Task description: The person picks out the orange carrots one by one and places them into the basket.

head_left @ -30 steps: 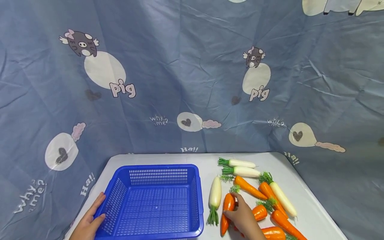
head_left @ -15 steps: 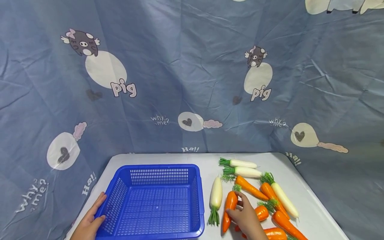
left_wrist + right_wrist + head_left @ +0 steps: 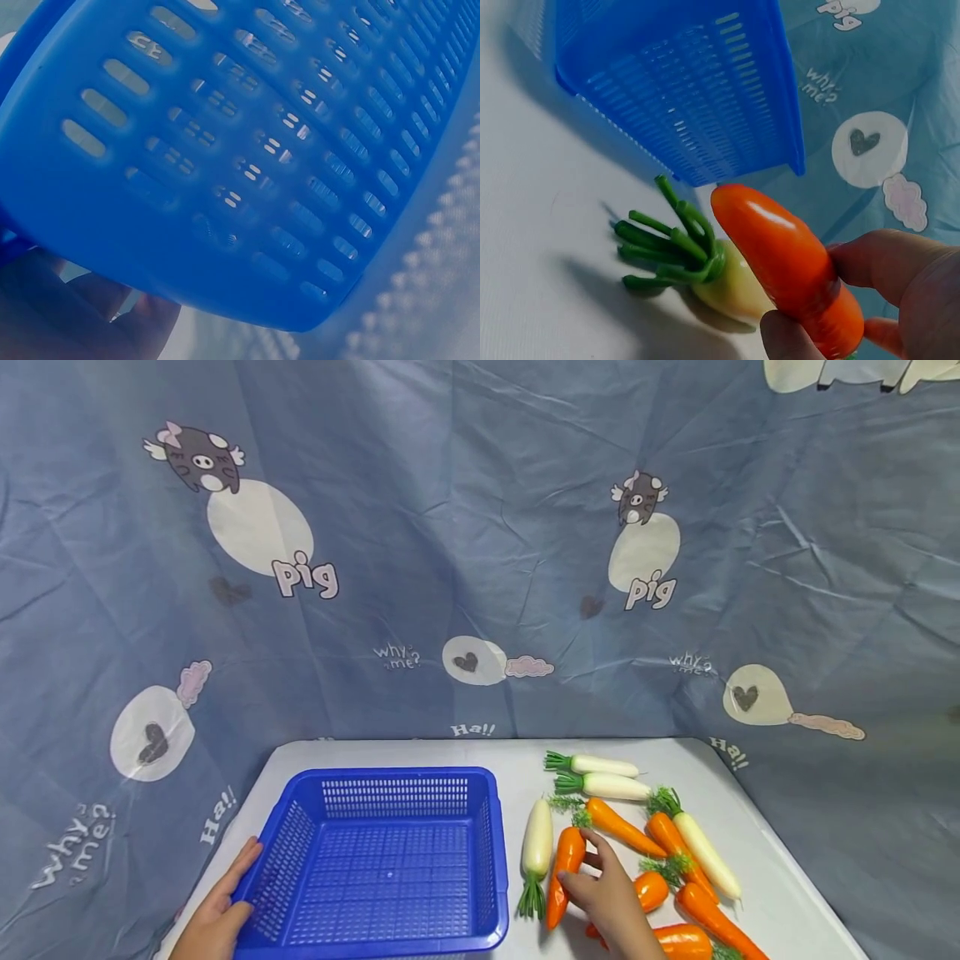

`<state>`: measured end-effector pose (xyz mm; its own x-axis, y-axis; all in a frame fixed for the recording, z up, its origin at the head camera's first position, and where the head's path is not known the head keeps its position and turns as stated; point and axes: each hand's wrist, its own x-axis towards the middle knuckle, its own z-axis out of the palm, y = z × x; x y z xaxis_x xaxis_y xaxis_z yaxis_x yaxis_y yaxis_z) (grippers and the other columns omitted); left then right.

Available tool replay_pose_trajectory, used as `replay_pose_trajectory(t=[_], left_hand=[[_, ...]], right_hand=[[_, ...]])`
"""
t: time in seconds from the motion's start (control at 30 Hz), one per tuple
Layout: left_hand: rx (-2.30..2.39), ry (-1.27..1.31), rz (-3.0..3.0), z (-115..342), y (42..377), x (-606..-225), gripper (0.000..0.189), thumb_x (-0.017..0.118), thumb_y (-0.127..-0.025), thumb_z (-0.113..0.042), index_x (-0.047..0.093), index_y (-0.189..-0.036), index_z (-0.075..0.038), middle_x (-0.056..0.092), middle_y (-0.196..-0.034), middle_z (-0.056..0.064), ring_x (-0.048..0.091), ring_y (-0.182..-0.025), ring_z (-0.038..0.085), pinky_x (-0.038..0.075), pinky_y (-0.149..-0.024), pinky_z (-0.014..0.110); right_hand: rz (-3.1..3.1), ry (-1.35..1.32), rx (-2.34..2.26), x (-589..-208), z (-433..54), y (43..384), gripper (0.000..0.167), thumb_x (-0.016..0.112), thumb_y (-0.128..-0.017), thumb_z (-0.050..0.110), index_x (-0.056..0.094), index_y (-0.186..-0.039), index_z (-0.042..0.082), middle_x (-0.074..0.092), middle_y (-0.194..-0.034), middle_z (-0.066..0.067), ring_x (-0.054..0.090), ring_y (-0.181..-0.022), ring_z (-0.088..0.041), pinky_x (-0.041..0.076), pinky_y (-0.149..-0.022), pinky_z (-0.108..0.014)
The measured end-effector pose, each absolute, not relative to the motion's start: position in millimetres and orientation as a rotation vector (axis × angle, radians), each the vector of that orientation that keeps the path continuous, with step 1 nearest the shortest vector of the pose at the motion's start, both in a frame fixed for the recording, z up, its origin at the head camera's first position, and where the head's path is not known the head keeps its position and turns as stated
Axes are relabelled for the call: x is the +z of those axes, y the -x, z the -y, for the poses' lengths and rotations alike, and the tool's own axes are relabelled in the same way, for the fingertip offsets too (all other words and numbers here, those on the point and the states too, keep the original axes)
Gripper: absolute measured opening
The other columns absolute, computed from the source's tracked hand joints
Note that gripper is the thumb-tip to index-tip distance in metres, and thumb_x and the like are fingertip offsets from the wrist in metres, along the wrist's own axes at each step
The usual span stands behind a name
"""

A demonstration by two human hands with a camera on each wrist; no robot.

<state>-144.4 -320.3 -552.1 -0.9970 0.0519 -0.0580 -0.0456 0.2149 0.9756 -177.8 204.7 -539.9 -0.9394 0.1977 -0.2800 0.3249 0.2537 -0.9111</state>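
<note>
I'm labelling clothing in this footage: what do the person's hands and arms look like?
Both are bare as far as they show: no glove on the left hand or the right hand, and no sleeve, bracelet or watch before the picture's edge. No ring shows either.

The place looks like a small cloth-walled booth; which kind of room lies around it cannot be told. Creased blue-grey fabric (image 3: 480, 560), printed with cartoon pigs (image 3: 201, 458), hearts (image 3: 466, 662) and the words "why me?" (image 3: 397, 657), hangs behind and along both sides of a white surface (image 3: 517, 768). The glossy, toy-like carrots (image 3: 718, 920) and white radishes (image 3: 538, 839) beside a blue basket (image 3: 397, 772) suggest a staged set rather than a working kitchen.
</note>
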Motion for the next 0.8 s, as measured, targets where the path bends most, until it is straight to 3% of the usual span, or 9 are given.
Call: replay_pose_trajectory(t=[0.3, 0.53, 0.8], left_hand=[[1.914, -0.074, -2.501, 318.3, 142.1, -551.5, 0.073, 0.026, -0.093, 0.013, 0.012, -0.164, 0.006, -0.002, -0.165, -0.035, 0.012, -0.122, -0.038, 0.011, -0.100, -0.005], [1.979, -0.129, -2.499, 314.7, 141.3, -550.7, 0.070, 0.026, -0.092, 0.016, 0.013, -0.161, 0.012, -0.002, -0.170, -0.026, 0.015, -0.125, -0.038, 0.011, -0.103, -0.004], [1.971, -0.196, -2.566, 315.2, 140.8, -552.0, 0.068, 0.028, -0.092, 0.018, 0.017, -0.159, 0.016, 0.008, -0.166, -0.033, 0.017, -0.128, -0.037, 0.014, -0.105, -0.004]], right_hand=[[-2.490, -0.439, -1.756, -524.9, -197.9, 174.9, 0.085, 0.085, -0.083, 0.017, 0.044, -0.157, 0.021, 0.056, -0.144, -0.029, 0.070, -0.101, -0.024, 0.063, -0.077, -0.037], [-2.483, -0.393, -1.773, -517.3, -191.2, 172.8, 0.085, 0.085, -0.083, 0.016, 0.043, -0.158, 0.018, 0.057, -0.143, -0.030, 0.070, -0.098, -0.023, 0.063, -0.077, -0.038], [-2.474, -0.342, -1.831, -510.7, -181.9, 171.8, 0.085, 0.084, -0.084, 0.015, 0.042, -0.159, 0.019, 0.056, -0.144, -0.030, 0.071, -0.102, -0.025, 0.063, -0.079, -0.039]])
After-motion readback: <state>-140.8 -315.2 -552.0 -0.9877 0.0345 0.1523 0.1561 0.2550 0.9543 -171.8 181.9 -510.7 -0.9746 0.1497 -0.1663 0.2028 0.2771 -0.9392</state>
